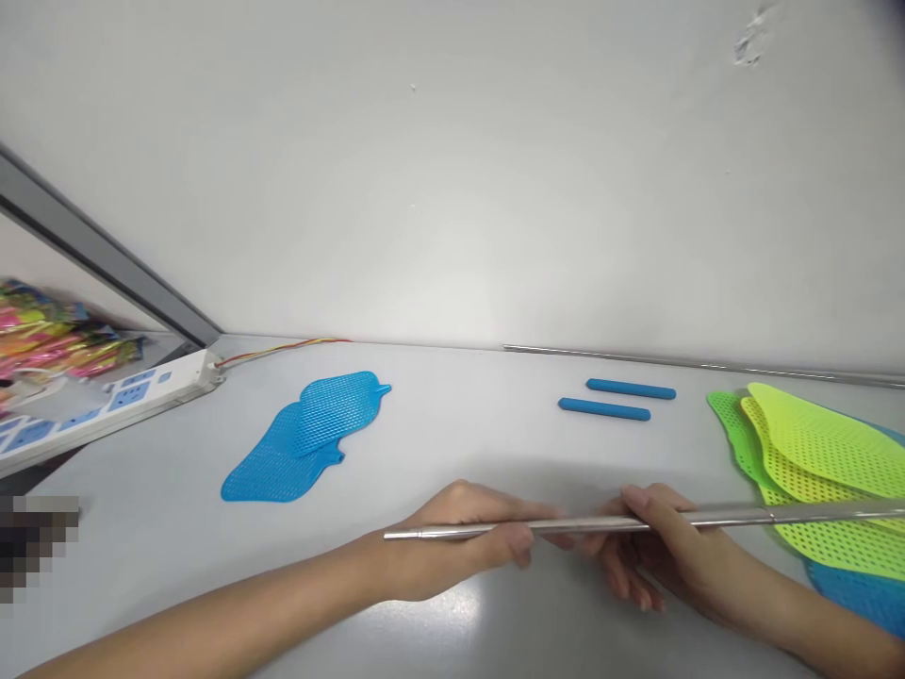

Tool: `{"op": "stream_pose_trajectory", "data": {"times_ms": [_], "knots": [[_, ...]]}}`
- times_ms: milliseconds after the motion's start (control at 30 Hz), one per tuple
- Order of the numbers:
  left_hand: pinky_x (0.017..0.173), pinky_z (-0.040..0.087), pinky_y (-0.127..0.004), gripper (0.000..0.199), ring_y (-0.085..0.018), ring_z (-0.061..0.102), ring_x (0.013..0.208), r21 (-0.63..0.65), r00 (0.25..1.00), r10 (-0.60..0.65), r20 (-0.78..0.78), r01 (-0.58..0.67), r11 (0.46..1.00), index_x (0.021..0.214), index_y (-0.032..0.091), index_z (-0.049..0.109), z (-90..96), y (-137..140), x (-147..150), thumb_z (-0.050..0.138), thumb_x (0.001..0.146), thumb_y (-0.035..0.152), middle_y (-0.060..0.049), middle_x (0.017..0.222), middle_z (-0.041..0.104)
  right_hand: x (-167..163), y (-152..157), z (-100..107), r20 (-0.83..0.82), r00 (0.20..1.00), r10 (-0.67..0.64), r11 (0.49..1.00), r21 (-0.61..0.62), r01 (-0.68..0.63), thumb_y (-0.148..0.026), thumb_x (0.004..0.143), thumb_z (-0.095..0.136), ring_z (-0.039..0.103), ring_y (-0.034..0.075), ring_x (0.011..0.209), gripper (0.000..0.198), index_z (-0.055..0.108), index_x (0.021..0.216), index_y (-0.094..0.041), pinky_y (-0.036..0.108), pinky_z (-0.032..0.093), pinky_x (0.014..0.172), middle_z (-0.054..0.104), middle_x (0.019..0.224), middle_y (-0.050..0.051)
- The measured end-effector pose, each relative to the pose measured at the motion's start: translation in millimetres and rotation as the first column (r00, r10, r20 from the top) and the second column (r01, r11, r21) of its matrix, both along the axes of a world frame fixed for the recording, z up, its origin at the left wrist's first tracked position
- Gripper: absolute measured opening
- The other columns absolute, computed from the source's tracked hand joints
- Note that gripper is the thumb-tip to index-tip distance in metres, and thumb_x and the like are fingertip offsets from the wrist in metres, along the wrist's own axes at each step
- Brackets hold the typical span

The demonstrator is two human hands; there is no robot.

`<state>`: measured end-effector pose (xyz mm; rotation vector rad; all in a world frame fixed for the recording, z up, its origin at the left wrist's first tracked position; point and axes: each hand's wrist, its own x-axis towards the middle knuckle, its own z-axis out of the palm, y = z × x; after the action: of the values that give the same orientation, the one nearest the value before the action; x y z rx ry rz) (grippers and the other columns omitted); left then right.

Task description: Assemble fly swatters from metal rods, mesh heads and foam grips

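Note:
A thin silver telescopic rod [735,518] runs level across the front of the table, gripped by both my hands. My left hand [459,538] pinches it near its narrow left end, thumb below and fingers behind. Farther right, my right hand [657,538] holds the same rod with the thumb laid over it and the lower fingers curled loosely. Beyond the hands lie two blue handle sleeves [604,409], side by side. To the left, two blue perforated fly swatter heads [339,410] overlap. Green and yellow swatter heads [827,453] are piled at the right, partly behind the rod.
Another silver rod [636,358] lies along the wall at the back. A white power strip [141,401] with a red and yellow wire [283,347] sits at the left by a grey metal frame [106,245]. Colourful packets [57,330] are heaped beyond it.

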<state>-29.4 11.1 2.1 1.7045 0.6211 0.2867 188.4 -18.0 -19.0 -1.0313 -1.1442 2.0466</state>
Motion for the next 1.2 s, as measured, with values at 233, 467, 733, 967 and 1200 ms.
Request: {"op": "stream_pose_trajectory", "data": {"times_ms": [233, 467, 733, 967, 1200], "knots": [[0.070, 0.042, -0.024, 0.039, -0.013, 0.054, 0.083, 0.032, 0.995, -0.067, -0.077, 0.070, 0.997, 0.120, 0.024, 0.040, -3.0, 1, -3, 0.031, 0.084, 0.037, -0.004, 0.097, 0.059, 2, -3, -9, -0.036, 0.998, 0.059, 0.992, 0.112, -0.055, -0.039, 0.085, 0.026, 0.050, 0.012, 0.047, 0.047, 0.061, 0.089, -0.008, 0.023, 0.038, 0.044, 0.059, 0.056, 0.007], [0.071, 0.042, -0.023, 0.039, -0.013, 0.054, 0.083, 0.063, 0.990, -0.080, -0.119, 0.088, 0.994, 0.122, 0.026, 0.036, -1.6, 1, 0, 0.029, 0.084, 0.035, -0.003, 0.095, 0.060, 2, -4, -13, -0.050, 0.997, 0.059, 0.989, 0.141, -0.051, -0.036, 0.086, 0.022, 0.052, 0.013, 0.049, 0.047, 0.060, 0.092, -0.008, 0.025, 0.041, 0.046, 0.061, 0.059, 0.008], [0.075, 0.041, -0.023, 0.039, -0.013, 0.055, 0.084, 0.043, 0.995, -0.089, -0.048, 0.091, 0.995, 0.123, 0.024, 0.036, 0.4, 0, 4, 0.029, 0.085, 0.030, -0.004, 0.094, 0.060, -2, -5, -13, -0.041, 0.998, 0.050, 0.990, 0.133, -0.044, -0.036, 0.086, 0.019, 0.052, 0.014, 0.051, 0.049, 0.059, 0.092, -0.010, 0.025, 0.041, 0.047, 0.061, 0.059, 0.007], [0.074, 0.040, -0.022, 0.038, -0.011, 0.054, 0.078, 0.134, 0.995, -0.087, -0.048, 0.093, 0.987, 0.122, 0.024, 0.038, 2.8, -1, 7, 0.028, 0.085, 0.030, -0.003, 0.089, 0.060, -2, -7, -7, 0.032, 0.996, 0.081, 0.985, 0.147, -0.085, -0.038, 0.086, 0.019, 0.050, 0.012, 0.045, 0.049, 0.058, 0.093, -0.010, 0.025, 0.041, 0.045, 0.060, 0.053, 0.005], [0.074, 0.042, -0.023, 0.038, -0.013, 0.055, 0.083, 0.044, 0.998, -0.039, -0.044, 0.041, 0.998, 0.120, 0.024, 0.041, 0.5, -1, 6, 0.032, 0.084, 0.033, -0.003, 0.094, 0.059, -4, -6, -10, 0.034, 0.998, 0.052, 0.986, 0.157, -0.057, -0.040, 0.085, 0.021, 0.050, 0.011, 0.043, 0.049, 0.060, 0.090, -0.010, 0.022, 0.040, 0.041, 0.058, 0.053, 0.004]]}}
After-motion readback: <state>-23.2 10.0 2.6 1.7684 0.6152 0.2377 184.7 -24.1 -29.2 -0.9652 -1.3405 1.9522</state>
